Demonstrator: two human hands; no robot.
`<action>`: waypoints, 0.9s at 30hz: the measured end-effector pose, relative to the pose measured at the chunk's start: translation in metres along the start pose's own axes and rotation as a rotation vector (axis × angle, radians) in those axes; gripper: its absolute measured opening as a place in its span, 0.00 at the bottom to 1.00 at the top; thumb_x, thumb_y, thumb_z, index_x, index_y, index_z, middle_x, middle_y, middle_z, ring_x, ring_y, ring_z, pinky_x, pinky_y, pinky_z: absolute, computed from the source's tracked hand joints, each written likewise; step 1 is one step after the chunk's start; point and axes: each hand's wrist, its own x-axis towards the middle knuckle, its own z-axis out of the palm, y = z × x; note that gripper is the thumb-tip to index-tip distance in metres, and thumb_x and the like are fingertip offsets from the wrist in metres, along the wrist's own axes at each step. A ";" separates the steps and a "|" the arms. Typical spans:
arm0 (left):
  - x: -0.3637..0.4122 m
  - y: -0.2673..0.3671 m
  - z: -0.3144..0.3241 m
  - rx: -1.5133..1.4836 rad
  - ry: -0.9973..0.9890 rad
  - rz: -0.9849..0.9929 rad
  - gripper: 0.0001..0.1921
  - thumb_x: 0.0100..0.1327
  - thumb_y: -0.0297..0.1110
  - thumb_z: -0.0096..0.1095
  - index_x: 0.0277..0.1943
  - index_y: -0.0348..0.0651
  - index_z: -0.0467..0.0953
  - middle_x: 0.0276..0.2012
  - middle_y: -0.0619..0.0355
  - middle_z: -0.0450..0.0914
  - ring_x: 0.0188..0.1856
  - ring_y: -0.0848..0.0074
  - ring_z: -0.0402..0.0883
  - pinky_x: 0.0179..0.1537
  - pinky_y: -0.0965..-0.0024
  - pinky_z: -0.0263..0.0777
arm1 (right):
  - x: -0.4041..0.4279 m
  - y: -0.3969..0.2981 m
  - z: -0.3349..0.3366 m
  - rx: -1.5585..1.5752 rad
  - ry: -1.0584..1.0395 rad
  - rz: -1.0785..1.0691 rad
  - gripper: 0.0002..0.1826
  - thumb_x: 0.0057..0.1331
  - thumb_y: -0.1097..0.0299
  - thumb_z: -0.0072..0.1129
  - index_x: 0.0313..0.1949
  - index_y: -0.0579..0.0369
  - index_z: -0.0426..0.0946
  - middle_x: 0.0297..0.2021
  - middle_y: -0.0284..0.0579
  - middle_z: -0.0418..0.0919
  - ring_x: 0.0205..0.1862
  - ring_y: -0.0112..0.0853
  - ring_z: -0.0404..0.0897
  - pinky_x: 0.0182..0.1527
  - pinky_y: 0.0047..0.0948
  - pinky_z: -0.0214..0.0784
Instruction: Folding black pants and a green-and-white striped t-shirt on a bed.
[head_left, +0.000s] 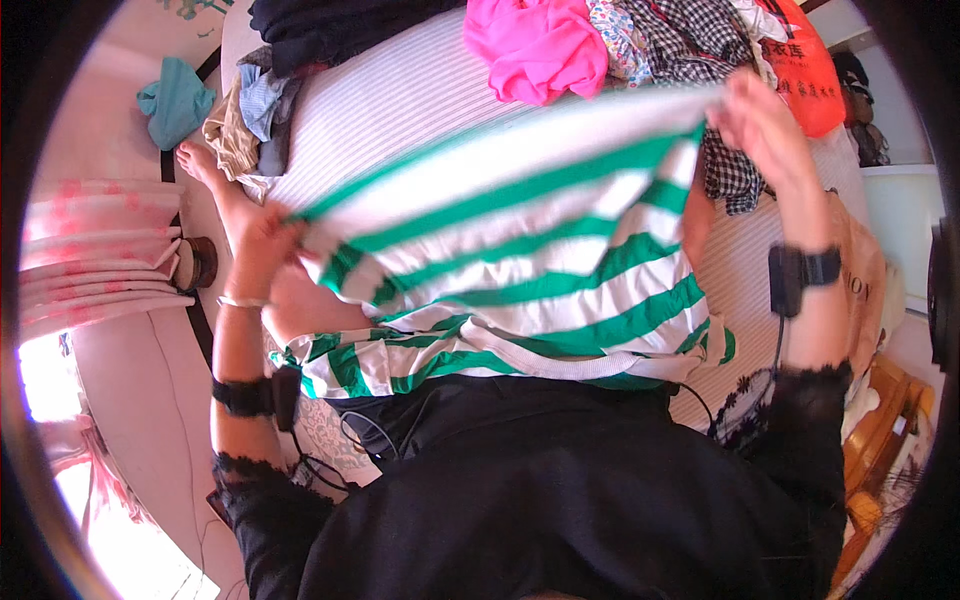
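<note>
A green-and-white striped knit shirt (540, 262) is stretched out over my lap, its far edge lifted and blurred by motion. My left hand (270, 234) grips the far left corner of the cloth. At the far right corner, higher up, my right hand (754, 124) pinches the other end. The shirt's white ribbed neckline (555, 366) lies nearest my body, against my black top (555, 480). The cloth hides most of my legs, and the fingertips of both hands are blurred.
On the striped bed cover (375, 97) lie black clothing (345, 30), a pink garment (540, 49), black-and-white checked fabric (686, 41) and an orange-red bag (810, 82) bearing writing. Small folded clothes (255, 105) rest by my foot. A pink curtain (105, 247) hangs at left.
</note>
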 end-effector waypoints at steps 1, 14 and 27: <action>0.017 0.007 -0.014 -0.040 0.061 0.108 0.05 0.68 0.29 0.56 0.43 0.38 0.73 0.30 0.57 0.80 0.30 0.69 0.85 0.30 0.71 0.80 | 0.027 -0.004 -0.010 0.098 -0.038 -0.083 0.06 0.69 0.68 0.56 0.44 0.50 0.70 0.42 0.38 0.79 0.47 0.27 0.81 0.41 0.21 0.74; 0.011 0.010 0.059 0.716 0.318 0.770 0.28 0.51 0.30 0.74 0.57 0.42 0.74 0.58 0.47 0.74 0.61 0.55 0.70 0.62 0.58 0.65 | 0.045 0.027 0.051 -0.507 -0.148 -0.174 0.12 0.66 0.69 0.60 0.48 0.57 0.76 0.44 0.39 0.80 0.44 0.25 0.78 0.49 0.27 0.71; -0.085 -0.012 0.179 0.695 -0.223 0.755 0.20 0.56 0.24 0.59 0.54 0.47 0.76 0.51 0.52 0.78 0.43 0.56 0.81 0.43 0.59 0.77 | -0.080 0.101 0.178 -1.248 -0.825 -0.130 0.18 0.58 0.63 0.64 0.47 0.54 0.78 0.39 0.50 0.81 0.42 0.50 0.80 0.43 0.44 0.72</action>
